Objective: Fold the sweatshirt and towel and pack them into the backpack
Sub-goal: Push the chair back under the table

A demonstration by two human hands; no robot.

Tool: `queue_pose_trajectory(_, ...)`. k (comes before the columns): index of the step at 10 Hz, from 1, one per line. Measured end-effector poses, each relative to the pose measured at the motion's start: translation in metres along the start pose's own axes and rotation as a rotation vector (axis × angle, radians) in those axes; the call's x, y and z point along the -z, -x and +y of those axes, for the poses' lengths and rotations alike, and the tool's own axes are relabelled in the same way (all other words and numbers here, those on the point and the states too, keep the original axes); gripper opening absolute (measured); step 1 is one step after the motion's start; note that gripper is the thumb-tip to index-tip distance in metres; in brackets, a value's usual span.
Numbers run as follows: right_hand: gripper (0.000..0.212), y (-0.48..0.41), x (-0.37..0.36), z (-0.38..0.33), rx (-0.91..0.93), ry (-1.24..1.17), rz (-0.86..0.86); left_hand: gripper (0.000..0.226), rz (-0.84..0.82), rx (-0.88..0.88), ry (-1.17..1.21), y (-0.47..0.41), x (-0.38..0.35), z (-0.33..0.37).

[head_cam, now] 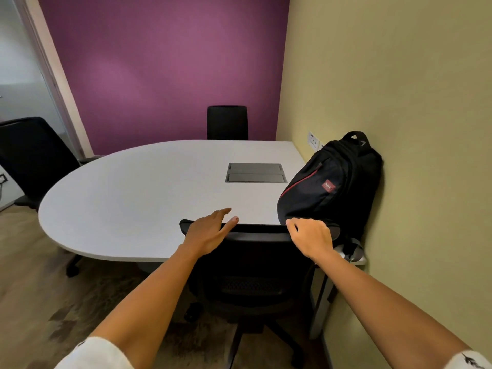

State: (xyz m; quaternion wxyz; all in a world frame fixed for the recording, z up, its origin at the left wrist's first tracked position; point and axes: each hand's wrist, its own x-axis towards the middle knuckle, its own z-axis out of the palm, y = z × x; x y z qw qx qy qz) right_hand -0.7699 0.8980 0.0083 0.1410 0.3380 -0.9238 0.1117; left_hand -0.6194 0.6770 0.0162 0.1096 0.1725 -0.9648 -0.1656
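A black backpack (330,182) with a red zip line and a red label leans upright against the yellow wall at the table's right side. It looks zipped closed. My left hand (209,230) lies with straight fingers on the top of a black office chair's backrest (259,234) in front of me. My right hand (310,235) grips the same backrest top with curled fingers, just below the backpack's bottom corner. No sweatshirt or towel is in view.
The grey rounded table (133,198) has a closed metal cable hatch (256,173) near the backpack. Another black chair (227,122) stands at the far side by the purple wall, a third (34,155) at the left. Wall sockets (313,141) sit behind the backpack.
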Motion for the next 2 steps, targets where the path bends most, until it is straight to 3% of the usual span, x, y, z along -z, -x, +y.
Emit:
queue_pose_trajectory(1,0.041,-0.004,0.011,-0.004,0.075,0.117,-0.14,0.076,-0.004,0.073,0.056,0.0,0.002,0.004)
queue_pose_trajectory(2,0.042,-0.016,0.024,-0.011,0.081,0.156,-0.097,0.098,0.013,0.069,0.02,-0.007,0.005,0.007)
